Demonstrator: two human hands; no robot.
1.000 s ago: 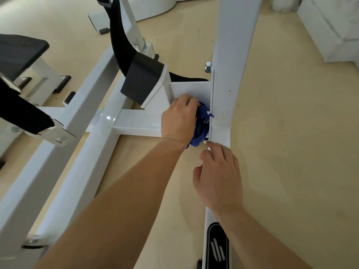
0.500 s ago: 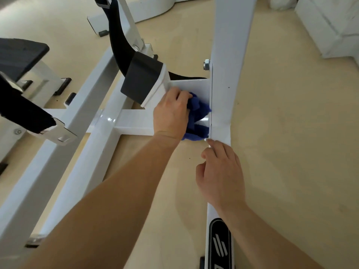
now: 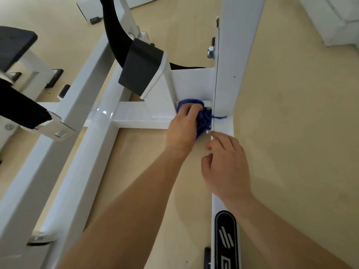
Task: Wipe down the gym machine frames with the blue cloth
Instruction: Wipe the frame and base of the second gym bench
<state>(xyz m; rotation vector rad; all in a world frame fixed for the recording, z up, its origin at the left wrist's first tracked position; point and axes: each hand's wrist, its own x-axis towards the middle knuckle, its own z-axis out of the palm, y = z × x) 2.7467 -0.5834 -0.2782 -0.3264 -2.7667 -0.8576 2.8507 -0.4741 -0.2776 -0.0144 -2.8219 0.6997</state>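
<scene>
Shifted right: bunched blue cloth point(image 3: 203, 121), tail pointing right over frame point(image 3: 233, 84); left hand point(image 3: 183, 127) gripping it; right hand point(image 3: 225, 166) relaxed on frame.

Single view: wide-angle camera worn on my head, facing forward and steeply down. Near range: my left hand point(image 3: 182, 127) and right hand point(image 3: 227, 167) sit mid-picture, forearms entering from the bottom edge, white machine frame point(image 3: 233, 74) and tan floor point(image 3: 291, 152) beneath.

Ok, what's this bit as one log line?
left hand: grips blue cloth against white frame | right hand: rests on frame | step: wiping joint
</scene>
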